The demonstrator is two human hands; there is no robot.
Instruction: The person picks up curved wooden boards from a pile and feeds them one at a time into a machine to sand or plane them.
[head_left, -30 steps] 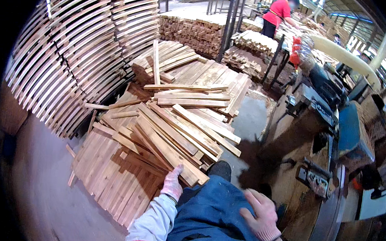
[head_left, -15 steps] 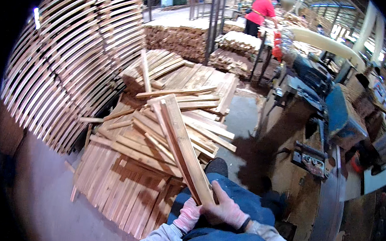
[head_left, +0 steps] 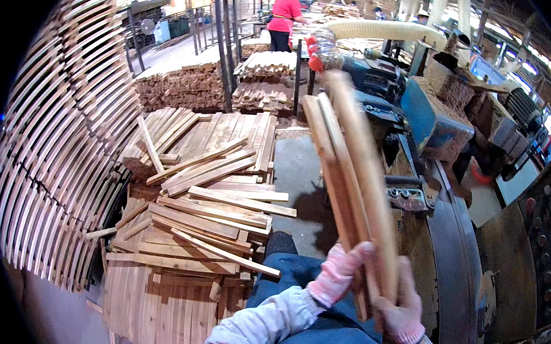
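Observation:
A bundle of wooden boards stands tilted in front of me, its upper ends fanned apart and the rightmost one blurred by motion. My left hand, in a pinkish-white glove, is closed around the boards low on their left side. On their right side, near the lower ends, my gloved right hand grips them with the thumb upward. To the left of the bundle, loose wooden strips lie crisscrossed on a low stack of boards.
A tall stack of spaced strips rises at the left. At the right stand a machine with a blue housing, a metal rail and a button panel. A person in red works farther back.
My hands have carried the boards to the right and turned them more upright, the upper ends spreading apart. The view has swung right, toward the machine.

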